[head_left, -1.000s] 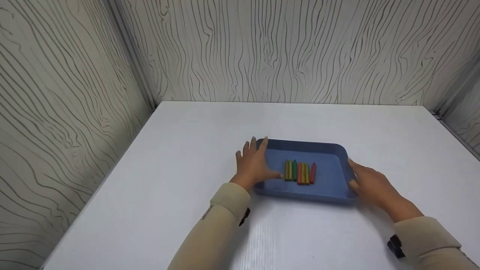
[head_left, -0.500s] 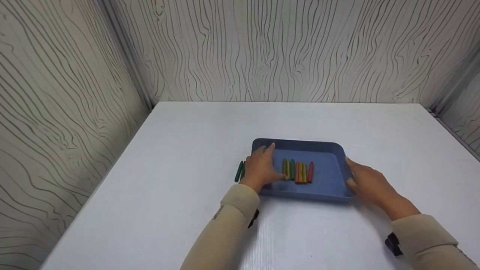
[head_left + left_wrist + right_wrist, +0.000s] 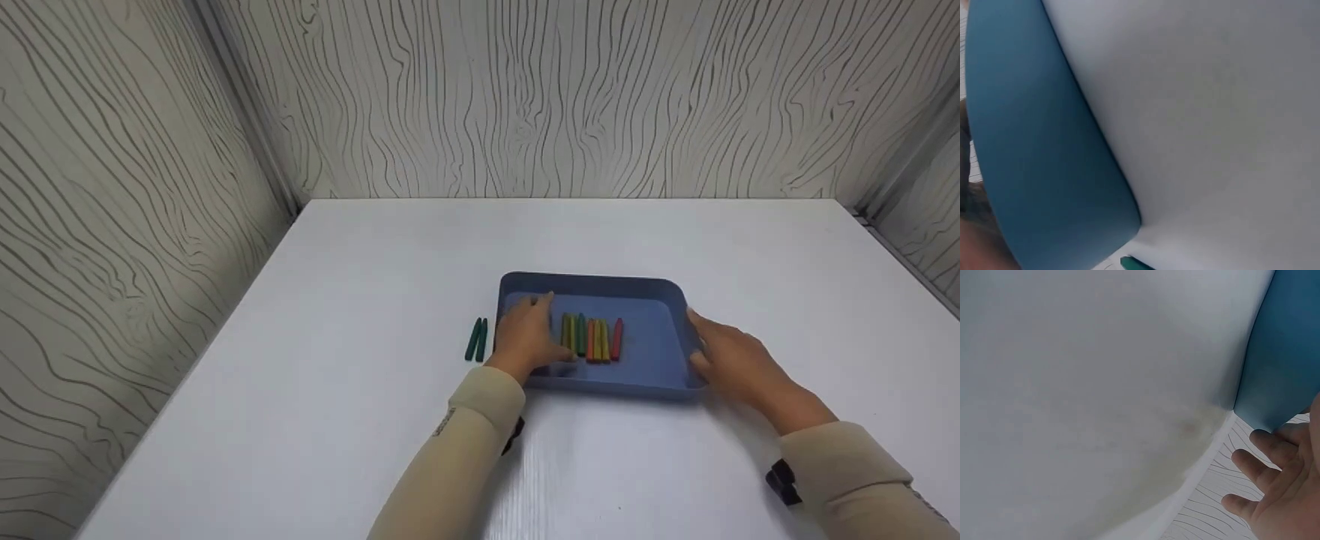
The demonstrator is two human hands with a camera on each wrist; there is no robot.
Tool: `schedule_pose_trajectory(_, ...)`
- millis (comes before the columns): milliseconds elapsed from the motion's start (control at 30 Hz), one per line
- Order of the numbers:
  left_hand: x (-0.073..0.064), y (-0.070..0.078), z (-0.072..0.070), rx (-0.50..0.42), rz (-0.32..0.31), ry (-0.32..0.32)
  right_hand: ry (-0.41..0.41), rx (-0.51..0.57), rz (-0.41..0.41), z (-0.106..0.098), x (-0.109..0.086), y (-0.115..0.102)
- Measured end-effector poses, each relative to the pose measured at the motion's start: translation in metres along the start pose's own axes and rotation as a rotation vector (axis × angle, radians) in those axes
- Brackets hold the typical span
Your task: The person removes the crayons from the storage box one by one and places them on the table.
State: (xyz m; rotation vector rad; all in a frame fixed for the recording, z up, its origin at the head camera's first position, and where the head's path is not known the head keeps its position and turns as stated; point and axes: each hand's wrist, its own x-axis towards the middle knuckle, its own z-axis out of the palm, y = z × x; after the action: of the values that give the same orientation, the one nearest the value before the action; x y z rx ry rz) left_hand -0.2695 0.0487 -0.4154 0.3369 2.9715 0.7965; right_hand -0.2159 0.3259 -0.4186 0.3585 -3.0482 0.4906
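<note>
A shallow blue tray (image 3: 645, 375) sits on the white table. Inside it lies a row of several crayons (image 3: 598, 341), coloured green, yellow, orange and red. My left hand (image 3: 525, 334) is over the tray's left part, thumb and index finger spread beside the leftmost crayons; its other fingers are largely hidden. My right hand (image 3: 739, 367) holds the tray's right wall, its thumb at the rim; in the right wrist view several fingers spread outside the blue wall. Left of the tray, two dark green crayons (image 3: 474, 341) lie side by side on the table.
The white table (image 3: 360, 420) reaches back to a panel (image 3: 525, 105) with a wood-grain pattern. Another patterned panel (image 3: 97, 225) stands along the left side.
My left hand has moved right, from the tray's left edge to over its inside, uncovering the two green crayons on the table. My right hand keeps its place on the tray.
</note>
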Motion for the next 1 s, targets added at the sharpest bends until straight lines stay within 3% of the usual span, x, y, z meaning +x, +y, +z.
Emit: schedule_pose_trajectory(1000, 0.002, -0.002, 0.013, -0.125, -0.025, -0.073, 0.003, 0.003, 0.006, 0.001, -0.001, 0.0)
